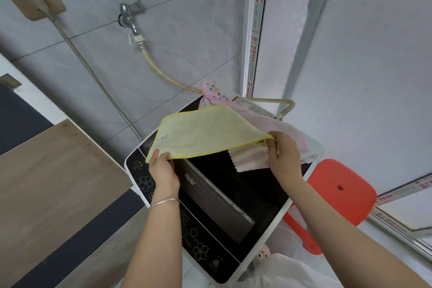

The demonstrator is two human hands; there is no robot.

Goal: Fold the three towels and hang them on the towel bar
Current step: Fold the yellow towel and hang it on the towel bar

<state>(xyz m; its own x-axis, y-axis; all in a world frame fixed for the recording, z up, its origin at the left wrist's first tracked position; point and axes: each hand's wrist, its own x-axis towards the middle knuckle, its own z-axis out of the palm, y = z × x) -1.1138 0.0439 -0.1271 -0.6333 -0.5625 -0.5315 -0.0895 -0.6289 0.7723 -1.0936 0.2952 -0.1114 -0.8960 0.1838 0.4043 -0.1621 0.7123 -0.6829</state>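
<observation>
A pale yellow towel [205, 132] with a bright yellow hem is lifted over the top of a washing machine [224, 196]. My left hand [162, 170] pinches its near left corner and my right hand [285, 152] pinches its near right corner. Under it lies a pink and white striped towel [251, 159], partly hidden. A pale pink towel [278, 127] with a dotted end [214, 91] lies behind, toward the wall. No towel bar is in view.
A wall tap [131, 17] with a beige hose [163, 75] sits above the machine. On the left stands a wooden cabinet top [53, 170]. An orange plastic stool [336, 192] is right of the machine, beside a white framed panel [256, 30].
</observation>
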